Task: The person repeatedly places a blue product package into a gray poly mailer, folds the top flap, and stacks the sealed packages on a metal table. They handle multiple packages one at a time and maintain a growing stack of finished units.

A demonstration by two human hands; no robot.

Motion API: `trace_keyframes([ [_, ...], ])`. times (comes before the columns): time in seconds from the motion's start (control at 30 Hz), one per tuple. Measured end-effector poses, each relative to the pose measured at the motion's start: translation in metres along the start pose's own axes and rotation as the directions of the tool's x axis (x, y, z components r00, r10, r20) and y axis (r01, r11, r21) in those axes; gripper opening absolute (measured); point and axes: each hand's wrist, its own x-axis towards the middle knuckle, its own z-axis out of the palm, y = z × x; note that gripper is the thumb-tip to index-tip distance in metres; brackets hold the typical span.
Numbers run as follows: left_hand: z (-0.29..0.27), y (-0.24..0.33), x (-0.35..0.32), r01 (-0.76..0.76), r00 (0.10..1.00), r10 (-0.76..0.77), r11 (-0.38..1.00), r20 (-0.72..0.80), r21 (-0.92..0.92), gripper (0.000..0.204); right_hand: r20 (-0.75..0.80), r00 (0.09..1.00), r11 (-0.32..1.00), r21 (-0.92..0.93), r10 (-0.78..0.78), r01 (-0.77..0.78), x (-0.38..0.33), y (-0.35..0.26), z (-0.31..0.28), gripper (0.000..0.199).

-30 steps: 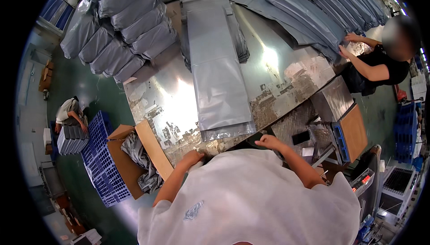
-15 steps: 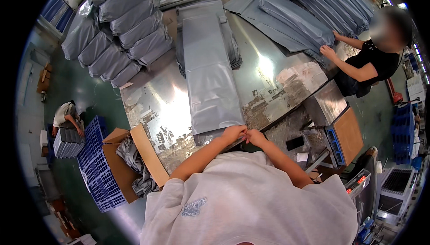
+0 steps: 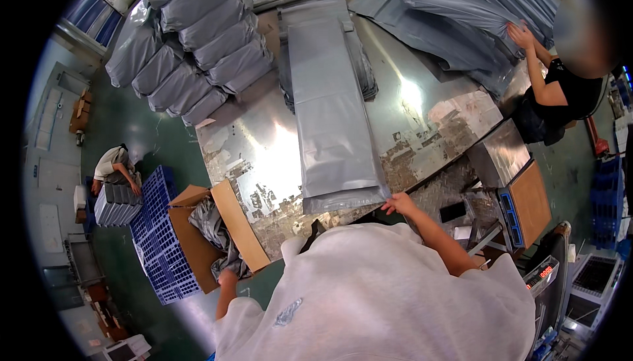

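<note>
A long stack of flat grey plastic bags [image 3: 333, 117] lies on the metal table, its near end toward me with a clear-looking strip along the edge. My right hand [image 3: 400, 204] is at the near right corner of the top bag, fingertips pinched on it. Down at the left, my left hand [image 3: 227, 278] reaches to the open cardboard box [image 3: 191, 245], beside crumpled grey plastic [image 3: 214, 226] inside it. The fingers of that hand are too small and partly hidden to read.
Filled grey packages [image 3: 224, 38] are piled at the far left of the table [image 3: 257, 163]. A co-worker [image 3: 560, 84] at the right handles a long grey bag [image 3: 455, 8]. A blue pallet [image 3: 161, 236] stands left of the box. A phone [image 3: 452, 212] lies right of my right hand.
My hands, together at the bag's near edge before, are now apart. The left went down to the box; the right stayed by the bag corner. The co-worker lifted a grey bag.
</note>
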Motion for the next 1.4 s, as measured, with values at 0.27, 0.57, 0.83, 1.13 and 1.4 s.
trace_keyframes([
  [0.27,-0.231,0.188,-0.023,-0.291,0.902,0.292,0.955,-0.32,0.05,0.024,-0.125,0.693,0.214,-0.976,-0.71,0.043,-0.053,-0.091,-0.004,0.06],
  [0.57,-0.26,0.329,-0.038,-0.795,-0.074,0.913,0.189,-0.401,0.576,0.063,0.589,0.59,-0.424,-0.808,-0.552,0.41,-0.005,-0.106,-0.003,0.049],
  [0.83,-0.287,0.31,0.004,-0.978,0.128,0.84,0.018,-0.528,-0.209,0.03,0.099,0.793,0.514,-0.712,-0.601,0.479,0.023,-0.111,-0.035,0.03],
  [1.13,-0.271,0.398,0.054,-0.074,0.726,0.638,-0.298,-0.257,-0.952,0.026,-0.303,0.9,0.942,0.018,-0.314,0.335,0.115,-0.109,-0.029,0.037],
  [1.4,-0.277,0.439,0.062,0.045,0.891,0.428,-0.413,-0.15,-0.909,0.047,-0.504,0.834,0.87,0.283,-0.224,0.404,0.167,-0.109,0.007,0.05],
])
